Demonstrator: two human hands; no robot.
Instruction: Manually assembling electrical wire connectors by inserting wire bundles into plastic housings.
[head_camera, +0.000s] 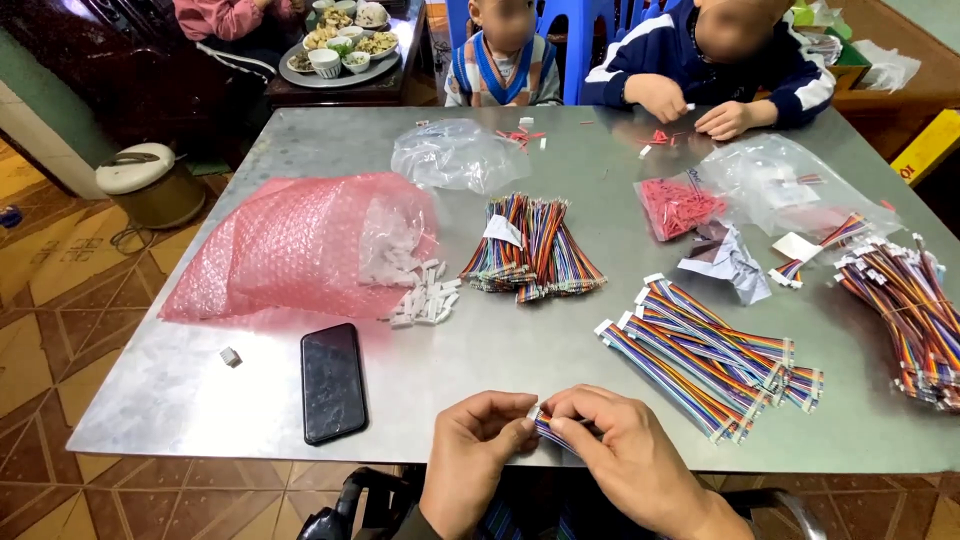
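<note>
While pinching one multicoloured ribbon cable (552, 432) at the near table edge (300, 455), left hand (470, 455) and right hand (625, 455) both clenched on it, white connector at the fingertips; best kept square and steady between thumbs. Just beside: black phone (333, 381), finished cables (715, 355), loose white housings (428, 300) by pink bubble wrap (290, 245); nothing obstructing. Across, other persons' hands sorting red pieces (678, 207).

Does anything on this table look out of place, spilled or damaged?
A few things. Small white connectors have spilled out of the pink bubble-wrap bag onto the table. One white connector lies alone near the left edge. A crumpled paper sits between the cable bundles. Nothing looks damaged.
</note>
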